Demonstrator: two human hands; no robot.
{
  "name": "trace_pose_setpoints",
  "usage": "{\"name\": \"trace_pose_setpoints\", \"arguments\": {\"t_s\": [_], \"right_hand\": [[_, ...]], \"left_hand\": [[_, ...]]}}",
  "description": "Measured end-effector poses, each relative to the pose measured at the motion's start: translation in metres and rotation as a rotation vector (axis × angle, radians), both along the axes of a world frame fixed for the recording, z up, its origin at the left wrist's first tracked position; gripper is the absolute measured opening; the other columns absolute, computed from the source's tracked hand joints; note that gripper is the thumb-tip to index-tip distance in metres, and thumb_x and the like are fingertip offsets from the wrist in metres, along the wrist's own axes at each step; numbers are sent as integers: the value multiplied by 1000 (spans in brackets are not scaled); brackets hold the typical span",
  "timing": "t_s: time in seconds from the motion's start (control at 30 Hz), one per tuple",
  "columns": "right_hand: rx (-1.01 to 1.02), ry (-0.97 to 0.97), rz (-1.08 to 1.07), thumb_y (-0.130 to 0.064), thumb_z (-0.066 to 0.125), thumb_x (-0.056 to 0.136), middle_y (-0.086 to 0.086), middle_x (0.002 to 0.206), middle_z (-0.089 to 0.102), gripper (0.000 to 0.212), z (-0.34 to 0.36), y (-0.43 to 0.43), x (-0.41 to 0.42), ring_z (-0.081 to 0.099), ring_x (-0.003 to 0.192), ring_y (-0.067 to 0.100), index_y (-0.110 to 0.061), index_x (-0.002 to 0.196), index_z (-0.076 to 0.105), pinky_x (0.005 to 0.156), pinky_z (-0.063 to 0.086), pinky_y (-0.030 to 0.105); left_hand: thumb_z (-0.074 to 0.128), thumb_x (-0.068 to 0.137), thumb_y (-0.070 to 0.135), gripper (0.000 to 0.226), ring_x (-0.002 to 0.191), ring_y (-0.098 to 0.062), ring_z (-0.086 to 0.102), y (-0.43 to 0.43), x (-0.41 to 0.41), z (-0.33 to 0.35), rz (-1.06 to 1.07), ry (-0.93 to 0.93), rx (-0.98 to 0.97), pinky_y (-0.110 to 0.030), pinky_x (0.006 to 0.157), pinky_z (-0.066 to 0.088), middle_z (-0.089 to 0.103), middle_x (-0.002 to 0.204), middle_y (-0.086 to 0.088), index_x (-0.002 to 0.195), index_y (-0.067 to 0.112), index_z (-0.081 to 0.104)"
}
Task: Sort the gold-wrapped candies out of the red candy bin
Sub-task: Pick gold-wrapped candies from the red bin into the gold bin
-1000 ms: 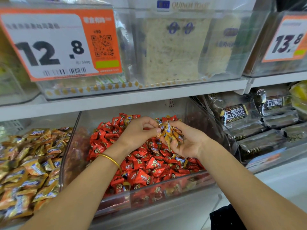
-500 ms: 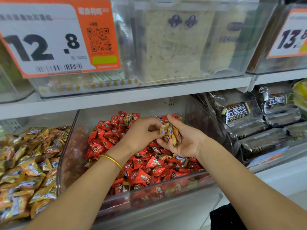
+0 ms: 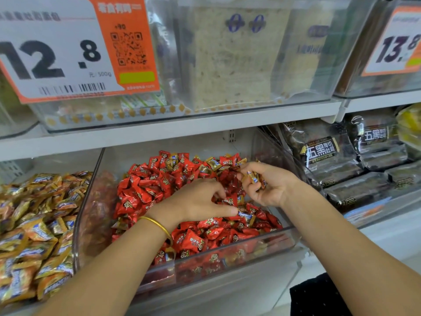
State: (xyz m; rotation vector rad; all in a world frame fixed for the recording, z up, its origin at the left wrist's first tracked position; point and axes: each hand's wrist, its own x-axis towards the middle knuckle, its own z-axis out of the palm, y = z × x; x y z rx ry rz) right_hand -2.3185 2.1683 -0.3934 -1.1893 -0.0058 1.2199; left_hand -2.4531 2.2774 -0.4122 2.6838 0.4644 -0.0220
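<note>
Bin: red candy bin [image 3: 89, 213], made of clear plastic, is sitting beneath a white shelf board [image 3: 182, 131], and red candies [image 3: 145, 195] are filling it in a heap that is rising toward the back.
Right hand: right hand [image 3: 267, 187] is hovering over the right rear of the heap, its fingers curling round a small bunch of gold-wrapped candies [image 3: 251, 177] and holding them clear of the pile.
Left hand: left hand [image 3: 196, 202] is reaching down onto the middle of the heap, close beside the right hand but apart from it. Its fingers are curling over red wrappers and its thumb is lying against a gold-and-blue candy [image 3: 245, 215]; I cannot tell whether it is gripping anything.
Strays: more gold wrappers [image 3: 211, 164] are showing among the red ones at the back.
Wrist: gold bangle [image 3: 159, 224] is circling the left wrist.
Neighbours: gold candy bin [image 3: 34, 224] is standing just left, and dark bread packs [image 3: 323, 153] are lying to the right.
Above: orange price tag [image 3: 57, 49] is reading 12.8.
</note>
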Motion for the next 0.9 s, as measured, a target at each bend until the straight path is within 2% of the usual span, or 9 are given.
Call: {"name": "trace_pose_setpoints", "arguments": {"t_s": [0.07,0.13,0.27,0.4,0.5,0.6,0.67,0.77,0.9], "right_hand": [[-13,-38,33,-5,60,87,6,70,53,18,3,-4,2,44,36,5,-10,71,53,30,28,8],[-26,-126,58,-4,63,85,7,70,55,19,3,-6,3,44,36,5,-12,70,54,29,28,10],[-169,-526,130,8,64,80,7,66,55,26,-3,-6,6,42,40,7,-13,67,57,34,25,11],[-442,-865,367,7,66,78,4,65,56,21,-5,-4,5,37,46,9,-14,73,65,35,28,13],[-592,-971,612,-2,71,79,-1,55,48,18,-5,-5,3,33,42,9,-12,94,69,36,29,13],[-664,-1071,772,-9,75,78,2,66,49,42,-12,-2,7,31,44,11,-15,118,63,37,31,16],[-704,-1167,859,-14,75,78,6,77,54,60,-18,1,9,32,43,13,-19,133,52,38,34,19],[-696,-1194,872,-13,73,79,7,82,52,69,-26,4,10,30,42,14,-19,141,43,41,32,23],[-690,-1241,892,-9,72,78,4,72,48,69,-29,4,6,31,42,14,-16,141,43,40,33,22]], "left_hand": [[63,79,54,50,114,-13,44,-1,0,-2,-11,89,157,-31,96,40,49,122,6,118,23,55],[65,82,42,41,114,-16,46,1,3,-4,-25,86,208,-33,95,42,50,121,4,116,22,56],[68,83,24,31,114,-17,49,9,5,-5,-17,81,144,-32,94,42,52,122,3,113,20,59],[68,84,16,31,117,-18,50,13,2,-2,-11,57,86,-27,95,40,55,125,0,114,17,62],[68,84,14,34,123,-16,48,15,0,1,-37,83,83,-24,96,35,55,130,1,117,17,62],[68,84,13,37,124,-18,48,17,0,3,-7,87,58,-27,99,37,54,133,-1,120,18,61],[65,86,14,37,122,-19,49,17,0,4,21,54,49,-24,94,37,54,132,-1,122,18,60],[62,89,16,37,110,-17,53,17,0,9,69,-41,14,-18,82,34,57,117,0,125,17,56],[59,91,16,38,125,-18,45,19,-1,11,152,-188,-68,-20,95,32,50,136,-3,128,14,53]]}}
